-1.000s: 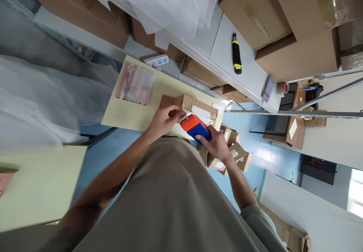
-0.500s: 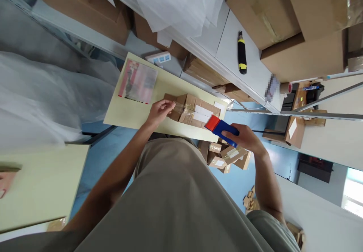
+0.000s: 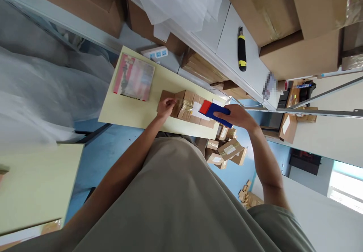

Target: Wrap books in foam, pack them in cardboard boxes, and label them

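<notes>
A cardboard box (image 3: 190, 97) with a white label lies on the pale yellow table (image 3: 119, 108), its flap extending to the left. My left hand (image 3: 166, 107) is at that flap, fingers pinched on what looks like the end of a strip of clear tape; its fingertips are partly hidden. Clear tape (image 3: 186, 103) crosses the box top near its left part. My right hand (image 3: 238, 115) grips a blue tape dispenser (image 3: 219, 112) with a red front end. The dispenser is over the right part of the box and covers some of the label.
A flat picture-printed packet (image 3: 137, 77) lies on the table's left part, with a power strip (image 3: 155, 52) behind it. On the white shelf rests a yellow-black utility knife (image 3: 242, 51) beside large cartons (image 3: 263, 10). Several small boxes (image 3: 227, 151) are piled below the table's right end.
My right hand has brought the dispenser left and back, further over the box. My left hand stays at the flap, its fingers curled more. The view has shifted slightly.
</notes>
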Motion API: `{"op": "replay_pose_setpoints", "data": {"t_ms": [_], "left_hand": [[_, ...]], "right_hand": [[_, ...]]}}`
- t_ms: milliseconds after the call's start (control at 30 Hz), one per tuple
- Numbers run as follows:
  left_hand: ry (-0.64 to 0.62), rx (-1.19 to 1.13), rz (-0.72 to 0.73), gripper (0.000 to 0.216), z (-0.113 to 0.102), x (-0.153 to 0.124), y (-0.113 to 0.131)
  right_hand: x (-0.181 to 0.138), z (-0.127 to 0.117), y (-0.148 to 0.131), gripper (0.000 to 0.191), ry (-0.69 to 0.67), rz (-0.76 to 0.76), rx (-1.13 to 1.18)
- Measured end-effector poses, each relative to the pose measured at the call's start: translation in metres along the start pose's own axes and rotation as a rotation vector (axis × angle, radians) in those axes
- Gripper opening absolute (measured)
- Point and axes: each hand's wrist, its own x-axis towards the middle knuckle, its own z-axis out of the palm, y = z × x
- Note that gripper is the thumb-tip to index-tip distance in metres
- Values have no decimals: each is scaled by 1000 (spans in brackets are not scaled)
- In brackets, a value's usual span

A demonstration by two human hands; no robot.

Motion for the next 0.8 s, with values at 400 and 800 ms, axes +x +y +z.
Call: {"op": "replay_pose_setpoints", "data": {"t_ms": [400,800], "left_hand": [[63,239,106,17,11,12,-28],[228,337,538,12,10,-26,18]], "right_hand": [[8,7,-2,64,-43,41,-29],[5,12,21,64,-55,47,-40]]}}
